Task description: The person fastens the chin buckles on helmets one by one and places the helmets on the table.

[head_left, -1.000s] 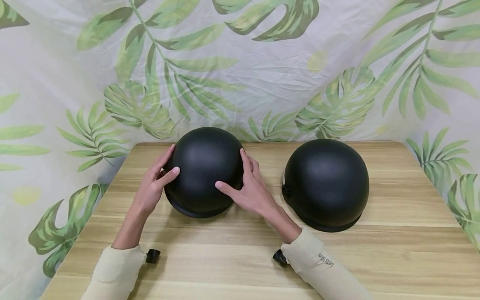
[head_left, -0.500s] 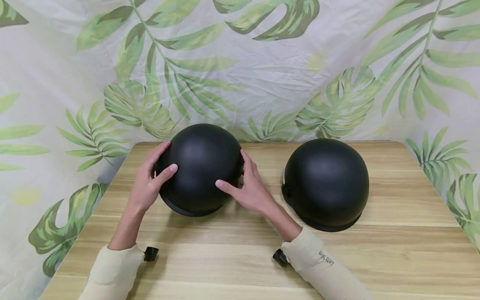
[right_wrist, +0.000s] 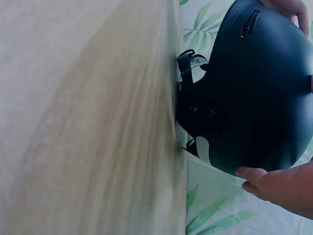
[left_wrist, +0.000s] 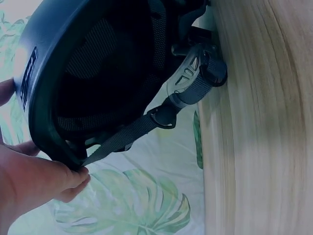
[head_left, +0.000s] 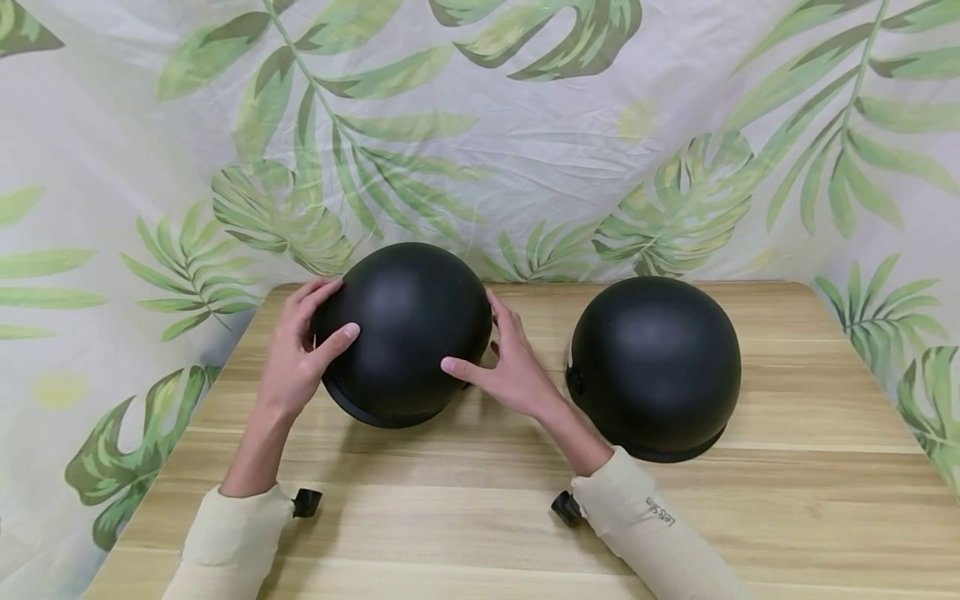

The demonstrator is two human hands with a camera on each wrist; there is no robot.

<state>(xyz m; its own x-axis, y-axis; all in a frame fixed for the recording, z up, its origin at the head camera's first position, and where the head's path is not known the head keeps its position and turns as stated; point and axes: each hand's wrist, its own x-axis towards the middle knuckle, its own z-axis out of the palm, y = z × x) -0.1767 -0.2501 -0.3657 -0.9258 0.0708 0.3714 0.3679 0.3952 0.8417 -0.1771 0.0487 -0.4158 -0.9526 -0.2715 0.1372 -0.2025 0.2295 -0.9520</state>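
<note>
Near the table's back left, a matte black helmet (head_left: 405, 333) is tilted, with its left side raised off the wood. My left hand (head_left: 296, 358) grips its left edge, thumb on the shell and fingers around the rim. On the other side my right hand (head_left: 510, 375) holds it between thumb and fingers. The left wrist view looks into the dark padded inside, where a chin strap (left_wrist: 132, 134) hangs toward the table with its buckle. In the right wrist view, the lower side of the helmet (right_wrist: 254, 98) is at the tabletop; whether it touches is hard to tell.
A second black helmet (head_left: 656, 367) stands dome up on the table to the right, close to my right forearm. The wooden table (head_left: 435, 517) ends at a leaf-patterned cloth (head_left: 540, 158) behind. Black wrist-worn pieces (head_left: 306, 502) stick out from both sleeves.
The held helmet has risen slightly and tilted, its left side lifting. My left hand has shifted left and up with it; the right hand has moved slightly right. The other helmet stays put.
</note>
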